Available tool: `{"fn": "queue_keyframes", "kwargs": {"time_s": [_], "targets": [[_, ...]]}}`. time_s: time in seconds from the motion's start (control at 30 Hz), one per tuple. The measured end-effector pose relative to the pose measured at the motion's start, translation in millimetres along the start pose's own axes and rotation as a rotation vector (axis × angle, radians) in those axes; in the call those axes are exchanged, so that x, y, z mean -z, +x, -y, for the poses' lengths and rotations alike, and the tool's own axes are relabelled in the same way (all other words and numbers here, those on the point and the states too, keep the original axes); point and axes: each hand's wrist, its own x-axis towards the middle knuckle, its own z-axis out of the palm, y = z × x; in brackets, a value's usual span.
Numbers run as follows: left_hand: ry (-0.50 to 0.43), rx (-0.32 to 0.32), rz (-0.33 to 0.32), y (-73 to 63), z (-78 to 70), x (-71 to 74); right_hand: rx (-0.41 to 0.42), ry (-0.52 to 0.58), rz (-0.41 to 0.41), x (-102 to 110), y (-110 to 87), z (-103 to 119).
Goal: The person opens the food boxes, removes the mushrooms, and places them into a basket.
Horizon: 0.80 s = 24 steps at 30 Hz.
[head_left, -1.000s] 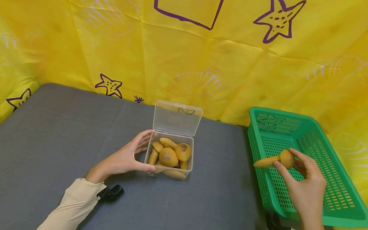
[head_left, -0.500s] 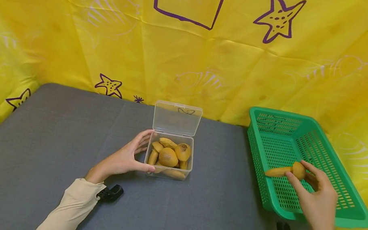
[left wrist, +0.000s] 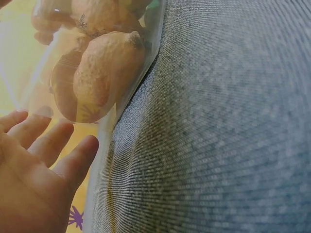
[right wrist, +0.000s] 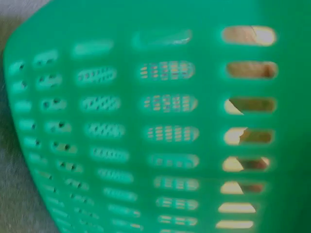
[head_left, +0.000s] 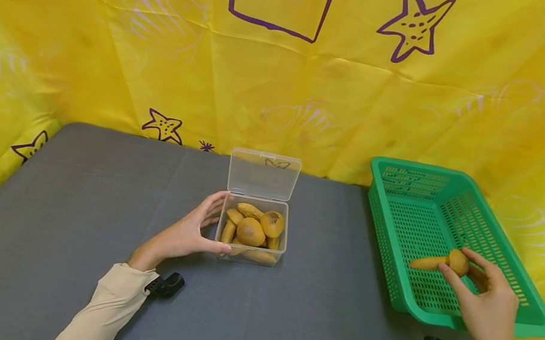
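Note:
My left hand (head_left: 180, 237) holds the clear plastic box (head_left: 282, 251) from its left side, thumb along the front wall and fingers at the left rear. Several brown mushrooms (head_left: 250, 232) lie in the box, and its hinged lid (head_left: 263, 175) stands raised. In the left wrist view, mushrooms (left wrist: 107, 73) show through the wall beside the fingertips. My right hand (head_left: 490, 299) pinches one mushroom (head_left: 430, 263) by its cap between thumb and fingers, the stem pointing left, over the green basket (head_left: 385, 244). In the right wrist view, the basket wall (right wrist: 209, 53) hides most of that hand.
A grey cloth (head_left: 79, 209) covers the table. Behind it hangs a yellow curtain (head_left: 340, 97) with starfish and fish prints, which also drops along both sides. The basket stands at the table's right edge, with slotted walls and a raised rim.
My right hand has moved rightward and a little toward me with the mushroom, from the basket's left rim to over its inside. My left hand and the box have stayed in place.

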Motion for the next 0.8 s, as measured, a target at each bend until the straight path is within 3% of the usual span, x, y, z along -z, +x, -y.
{"fn": "queue_keyframes", "kwargs": {"time_s": [0.33, 0.8], "targets": [[-0.006, -0.002, 0.001, -0.6, 0.4, 0.4, 0.096, -0.203, 0.194, 3.3, 8.2, -12.3], [-0.007, -0.002, 0.003, -0.5, 1.3, -0.2, 0.146, -0.250, 0.409, 2.3, 14.4, -21.0]]}}
